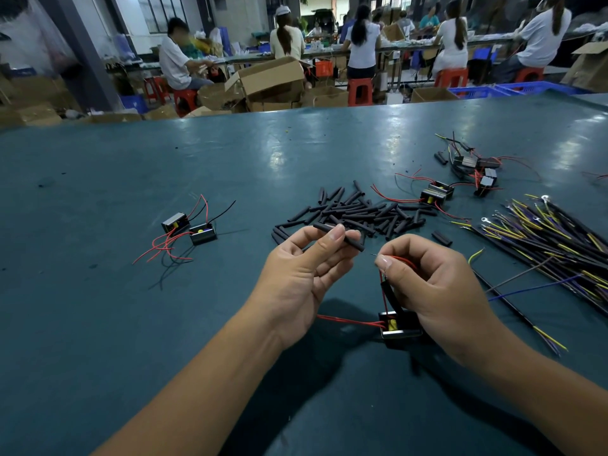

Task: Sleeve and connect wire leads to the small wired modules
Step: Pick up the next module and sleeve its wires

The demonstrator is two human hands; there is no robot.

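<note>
Head view: left hand [306, 268] pinches one black sleeve [342, 236] between thumb and fingertips, grip tight on it. Right hand [437, 284] pinches the red lead [403, 261] of the module [399, 327] hanging just below it, bare tip aimed at the sleeve mouth, apart, not yet in. Sleeving on this unit looks barely begun; a second dark sleeve may already sit under the right hand, hard to tell. Two modules [189, 227] lie left on the counter [131, 324], more modules [460, 179] wait far right. Sleeve pile [358, 212] mid-counter, wire bundle [552, 235] right, untouched. Teal counter, scuffed, glossy. Behind: workshop, seated workers, red stools, cardboard boxes.
</note>
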